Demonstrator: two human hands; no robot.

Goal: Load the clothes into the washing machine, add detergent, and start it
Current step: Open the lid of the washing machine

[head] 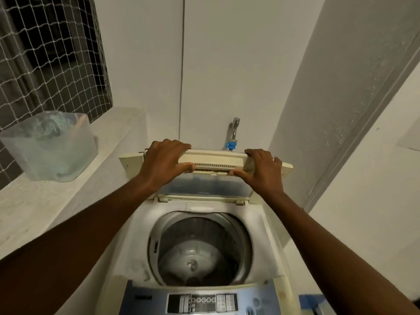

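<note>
Head view — left hand (pixel 164 161) and right hand (pixel 261 171) closed on folded lid (pixel 216 159), raised at rear of washing machine (pixel 261 226); lid's length ran side to side — drum (pixel 200 248) directly below, empty, no clothes seen.

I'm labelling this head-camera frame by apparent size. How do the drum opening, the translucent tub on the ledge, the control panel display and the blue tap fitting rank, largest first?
1. Drum opening
2. Translucent tub, clearly smaller in the frame, though it sits farther from the camera, so true size is unsure
3. Control panel display
4. Blue tap fitting, smallest
</note>
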